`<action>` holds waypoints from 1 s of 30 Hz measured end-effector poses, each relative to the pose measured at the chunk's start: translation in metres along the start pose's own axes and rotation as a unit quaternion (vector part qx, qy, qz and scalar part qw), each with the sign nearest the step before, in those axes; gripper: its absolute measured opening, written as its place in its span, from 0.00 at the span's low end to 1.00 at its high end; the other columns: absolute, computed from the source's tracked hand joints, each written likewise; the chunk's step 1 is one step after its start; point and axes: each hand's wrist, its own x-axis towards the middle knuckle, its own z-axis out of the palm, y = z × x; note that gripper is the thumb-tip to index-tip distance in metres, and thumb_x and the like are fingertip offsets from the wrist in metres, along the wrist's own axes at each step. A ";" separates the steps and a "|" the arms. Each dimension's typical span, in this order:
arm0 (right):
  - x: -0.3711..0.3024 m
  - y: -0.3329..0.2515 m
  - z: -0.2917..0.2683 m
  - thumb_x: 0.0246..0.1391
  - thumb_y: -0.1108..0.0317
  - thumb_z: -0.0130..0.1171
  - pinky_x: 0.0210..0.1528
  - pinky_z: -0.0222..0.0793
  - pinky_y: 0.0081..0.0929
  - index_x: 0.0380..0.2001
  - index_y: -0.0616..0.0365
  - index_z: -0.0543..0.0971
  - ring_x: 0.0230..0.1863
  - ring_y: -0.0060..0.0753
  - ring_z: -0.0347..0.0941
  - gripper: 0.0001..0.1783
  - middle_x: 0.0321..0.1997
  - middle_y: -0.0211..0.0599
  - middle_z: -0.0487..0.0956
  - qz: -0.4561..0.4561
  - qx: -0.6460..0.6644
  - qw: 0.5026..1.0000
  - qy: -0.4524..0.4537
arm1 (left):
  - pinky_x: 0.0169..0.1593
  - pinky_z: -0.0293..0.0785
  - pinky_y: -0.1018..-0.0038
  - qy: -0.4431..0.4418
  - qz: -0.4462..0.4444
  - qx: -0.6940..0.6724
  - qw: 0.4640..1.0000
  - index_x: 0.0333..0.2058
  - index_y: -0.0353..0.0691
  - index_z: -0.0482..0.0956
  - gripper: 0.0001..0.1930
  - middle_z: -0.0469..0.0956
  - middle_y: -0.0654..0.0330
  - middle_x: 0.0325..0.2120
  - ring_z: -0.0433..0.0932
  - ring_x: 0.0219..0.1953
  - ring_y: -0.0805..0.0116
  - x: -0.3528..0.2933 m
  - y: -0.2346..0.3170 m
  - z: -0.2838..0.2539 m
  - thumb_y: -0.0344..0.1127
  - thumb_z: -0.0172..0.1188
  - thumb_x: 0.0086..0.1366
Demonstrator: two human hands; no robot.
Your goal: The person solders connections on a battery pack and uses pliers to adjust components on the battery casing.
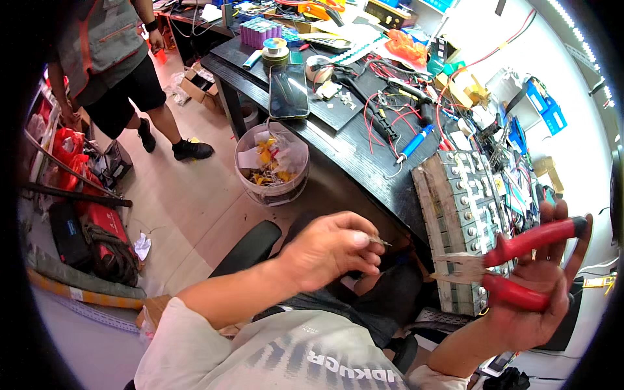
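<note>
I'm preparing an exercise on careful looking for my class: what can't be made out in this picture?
All in the head view:
- Small piece in the left hand: too small, partly covered by fingers.
- Red-handled pliers in the right hand: tips blurred.
- Standing person: head cut off by the upper edge.
- Bucket: bottom hidden by yellow pieces and other contents.

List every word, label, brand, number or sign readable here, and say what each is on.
Light shirt: large printed lettering across the front, partly legible; I won't copy it out.
Blue box at upper right: pale print, too small to read.
Red case at left: faint light marks, too small to read.
Red-handled pliers: no lettering visible.
</note>
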 end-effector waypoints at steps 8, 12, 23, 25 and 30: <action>0.027 -0.054 -0.086 0.73 0.60 0.48 0.71 0.73 0.58 0.83 0.61 0.56 0.84 0.66 0.55 0.40 0.83 0.71 0.58 -0.137 -0.041 0.989 0.040 | 0.46 0.88 0.57 0.381 0.112 0.215 0.892 0.50 0.40 0.84 0.10 0.88 0.56 0.43 0.87 0.39 0.57 0.021 0.111 -0.259 0.30 0.65 0.72; 0.049 -0.056 -0.098 0.73 0.67 0.49 0.46 0.86 0.28 0.80 0.61 0.62 0.71 0.55 0.76 0.35 0.71 0.67 0.75 -0.157 -0.205 0.961 0.102 | 0.44 0.87 0.58 0.494 0.089 0.335 0.797 0.45 0.42 0.87 0.10 0.89 0.55 0.40 0.88 0.40 0.54 0.053 0.171 -0.399 0.34 0.69 0.66; 0.037 0.001 -0.115 0.69 0.72 0.56 0.56 0.86 0.38 0.81 0.61 0.60 0.61 0.39 0.80 0.39 0.71 0.55 0.75 -0.126 -0.189 0.962 0.152 | 0.42 0.83 0.50 0.340 0.022 0.914 0.223 0.32 0.45 0.85 0.11 0.88 0.52 0.34 0.89 0.41 0.46 0.057 0.201 -0.476 0.46 0.69 0.62; 0.032 -0.003 -0.108 0.70 0.71 0.55 0.56 0.86 0.38 0.81 0.62 0.62 0.55 0.39 0.83 0.38 0.70 0.55 0.75 -0.102 -0.157 0.968 0.166 | 0.42 0.82 0.50 0.378 0.011 0.898 0.225 0.33 0.44 0.84 0.10 0.88 0.51 0.34 0.88 0.40 0.45 0.064 0.201 -0.483 0.45 0.67 0.63; 0.028 0.003 -0.115 0.70 0.70 0.55 0.56 0.86 0.39 0.81 0.61 0.62 0.51 0.39 0.84 0.38 0.68 0.55 0.75 -0.098 -0.175 0.959 0.202 | 0.36 0.83 0.64 0.415 0.203 0.564 0.685 0.46 0.32 0.82 0.12 0.86 0.54 0.37 0.86 0.34 0.60 0.061 0.187 -0.496 0.36 0.61 0.72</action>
